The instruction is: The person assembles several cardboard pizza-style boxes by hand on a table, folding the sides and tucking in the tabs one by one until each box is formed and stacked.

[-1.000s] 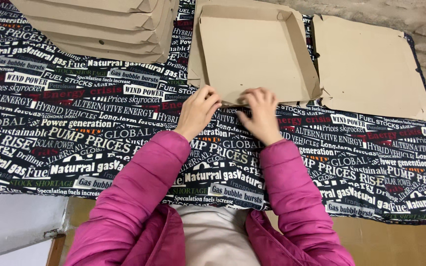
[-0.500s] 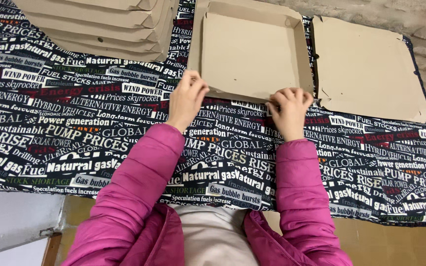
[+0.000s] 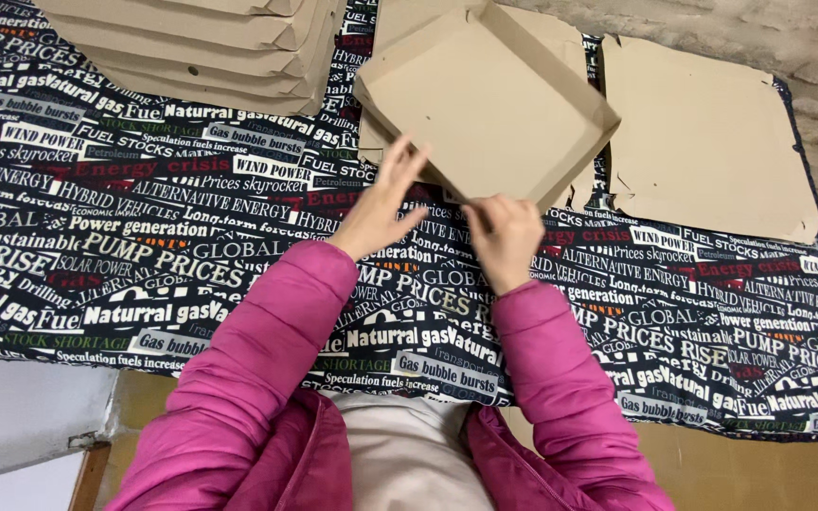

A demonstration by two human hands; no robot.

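A shallow brown cardboard box tray point(image 3: 485, 99) with folded-up walls is lifted and turned at an angle above the table. My right hand point(image 3: 502, 235) pinches its near edge between thumb and fingers. My left hand point(image 3: 382, 201) has its fingers spread and touches the tray's near left edge. Both arms are in pink padded sleeves. Under the tray lies more flat cardboard, mostly hidden.
A stack of folded cardboard boxes point(image 3: 201, 43) sits at the far left. A flat cardboard blank point(image 3: 702, 142) lies at the far right. The table wears a black cloth with printed words point(image 3: 144, 237). A stone wall point(image 3: 807, 38) runs behind.
The tray lay flat with both hands pressing its near edge. It has since been lifted and rotated clockwise, my right hand gripping it and my left hand opening.
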